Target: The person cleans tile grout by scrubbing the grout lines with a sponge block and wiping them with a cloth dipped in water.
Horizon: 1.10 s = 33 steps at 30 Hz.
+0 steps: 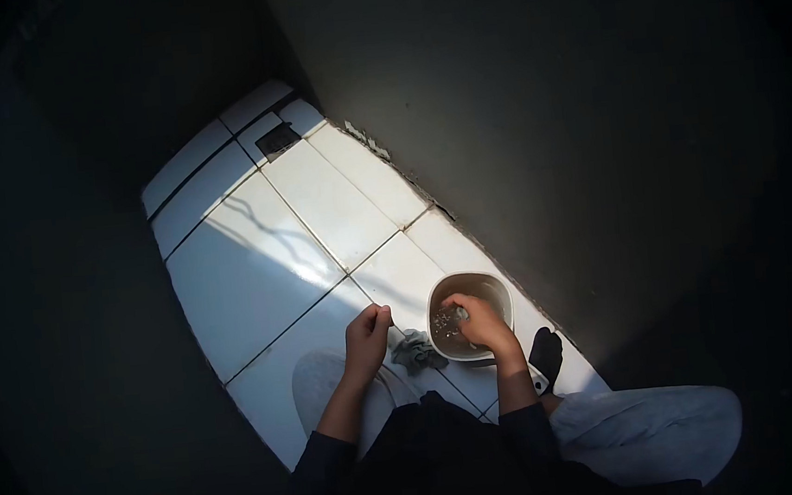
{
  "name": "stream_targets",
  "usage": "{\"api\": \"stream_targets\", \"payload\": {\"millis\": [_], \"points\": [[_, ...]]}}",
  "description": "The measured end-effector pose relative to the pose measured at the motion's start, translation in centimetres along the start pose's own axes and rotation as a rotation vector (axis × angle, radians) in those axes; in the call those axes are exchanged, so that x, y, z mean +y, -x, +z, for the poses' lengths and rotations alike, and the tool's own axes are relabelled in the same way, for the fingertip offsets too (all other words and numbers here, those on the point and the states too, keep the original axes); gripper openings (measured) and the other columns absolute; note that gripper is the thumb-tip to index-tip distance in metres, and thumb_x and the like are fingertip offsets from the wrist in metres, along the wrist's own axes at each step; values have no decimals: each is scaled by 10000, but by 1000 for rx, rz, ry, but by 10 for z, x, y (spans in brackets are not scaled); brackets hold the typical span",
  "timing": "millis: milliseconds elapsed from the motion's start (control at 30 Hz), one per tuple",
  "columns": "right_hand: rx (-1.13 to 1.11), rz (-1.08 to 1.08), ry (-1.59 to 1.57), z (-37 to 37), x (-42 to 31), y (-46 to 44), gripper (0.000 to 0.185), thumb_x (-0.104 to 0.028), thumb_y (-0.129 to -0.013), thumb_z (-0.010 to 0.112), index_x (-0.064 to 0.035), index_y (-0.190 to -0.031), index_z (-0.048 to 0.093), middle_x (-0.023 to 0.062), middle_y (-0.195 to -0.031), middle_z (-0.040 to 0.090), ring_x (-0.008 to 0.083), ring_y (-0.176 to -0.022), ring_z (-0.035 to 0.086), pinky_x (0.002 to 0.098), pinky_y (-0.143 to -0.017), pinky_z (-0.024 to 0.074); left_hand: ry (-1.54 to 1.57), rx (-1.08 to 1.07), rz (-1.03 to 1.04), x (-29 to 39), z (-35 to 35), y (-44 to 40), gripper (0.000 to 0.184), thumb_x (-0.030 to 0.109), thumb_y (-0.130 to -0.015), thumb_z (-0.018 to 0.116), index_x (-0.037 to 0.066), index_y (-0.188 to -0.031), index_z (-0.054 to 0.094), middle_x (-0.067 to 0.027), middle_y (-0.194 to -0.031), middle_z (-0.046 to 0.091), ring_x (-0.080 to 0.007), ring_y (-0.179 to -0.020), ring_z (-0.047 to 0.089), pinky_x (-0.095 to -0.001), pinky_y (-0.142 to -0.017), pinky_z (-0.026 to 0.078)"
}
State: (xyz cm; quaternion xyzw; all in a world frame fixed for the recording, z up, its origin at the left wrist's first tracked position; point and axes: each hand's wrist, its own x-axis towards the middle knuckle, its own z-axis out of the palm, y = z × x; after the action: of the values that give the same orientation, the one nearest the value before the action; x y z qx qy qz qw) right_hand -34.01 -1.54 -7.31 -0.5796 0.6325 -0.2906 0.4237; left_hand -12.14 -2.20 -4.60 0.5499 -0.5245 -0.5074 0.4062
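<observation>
Bucket (487,286) with cloudy liquid (444,325) sits on white floor tiles (260,291), near the base of a dark wall (586,177). Right hand (483,324) is down inside the bucket, fingers bent; pale flecks float beside it. Something light shows by its fingertips; cannot tell whether it is gripped. Left hand (365,341) hangs apart from the bucket, curled into a fist; contents, if any, hidden. Crumpled grey-green cloth (416,351) lies on the tiles between the hands, just beside the bucket. Dark-covered foot (546,352) near the bucket's right side. Square dark drain (277,141) at the far end.
</observation>
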Motion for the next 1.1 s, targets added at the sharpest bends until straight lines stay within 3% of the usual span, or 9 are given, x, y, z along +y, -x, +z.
{"api": "stream_targets", "payload": {"millis": [33, 233, 267, 467, 600, 667, 867, 967, 1100], "points": [[-99, 195, -92, 0, -1, -1, 240, -2, -699, 634, -59, -932, 624, 180, -874, 639, 329, -838, 623, 390, -779, 475, 89, 3, -76, 0, -4, -3, 319, 249, -933, 516, 45, -687, 522, 30, -601, 457, -41, -556, 394, -217, -511, 322], [57, -11, 28, -8, -19, 0, 219, -234, -741, 741, -51, -772, 624, 158, -734, 632, 263, -686, 622, 356, -631, 465, 234, 50, -95, -14, -1, -10, 316, 263, -940, 502, 81, -683, 499, 51, -541, 390, -29, -461, 324, -206, -425, 243], [101, 15, 92, -10, -26, 1, 298, -314, -770, 717, -44, -719, 603, 143, -629, 590, 246, -577, 563, 351, -558, 428, 223, 39, -95, -14, -1, -10, 317, 265, -941, 499, 82, -682, 500, 53, -536, 387, -28, -463, 324, -205, -429, 244], [373, -18, 5, 3, -23, -5, 460, -404, -893, 559, -28, -628, 559, 122, -510, 505, 222, -464, 461, 357, -486, 368, 240, 31, -115, -15, 0, -11, 317, 264, -942, 493, 85, -681, 499, 54, -538, 385, -26, -467, 324, -204, -435, 243], [461, -4, -31, 13, -23, -3, 508, -395, -926, 510, -18, -586, 518, 89, -481, 464, 172, -460, 442, 337, -469, 347, 222, 35, -96, -16, 0, -11, 318, 265, -942, 492, 85, -681, 500, 56, -543, 388, -25, -471, 325, -203, -437, 244], [463, 43, -221, 18, -17, -4, 523, -381, -939, 493, -21, -560, 479, 43, -465, 421, 127, -453, 413, 318, -453, 319, 222, 3, -148, -19, -3, -11, 326, 255, -932, 503, 54, -677, 518, 35, -621, 462, -48, -588, 410, -225, -547, 345], [469, 35, -321, 22, -17, -4, 526, -339, -956, 458, -33, -529, 433, 17, -454, 379, 114, -433, 371, 315, -435, 286, 236, 17, -145, -18, -1, -12, 331, 259, -929, 505, 48, -675, 510, 28, -624, 456, -50, -614, 403, -222, -571, 343], [478, -3, -245, 23, -20, -5, 527, -331, -954, 460, -28, -523, 428, 23, -452, 378, 116, -435, 369, 322, -434, 283, 242, 28, -121, -22, 1, -13, 312, 252, -937, 503, 87, -671, 495, 57, -580, 410, -24, -513, 349, -199, -467, 275], [465, -43, -210, 21, -24, -7, 524, -319, -951, 465, -24, -520, 424, 30, -450, 379, 117, -437, 365, 328, -433, 280, 243, 48, -77, -24, 3, -14, 315, 249, -936, 502, 85, -667, 495, 57, -579, 412, -25, -522, 358, -198, -474, 283]]}}
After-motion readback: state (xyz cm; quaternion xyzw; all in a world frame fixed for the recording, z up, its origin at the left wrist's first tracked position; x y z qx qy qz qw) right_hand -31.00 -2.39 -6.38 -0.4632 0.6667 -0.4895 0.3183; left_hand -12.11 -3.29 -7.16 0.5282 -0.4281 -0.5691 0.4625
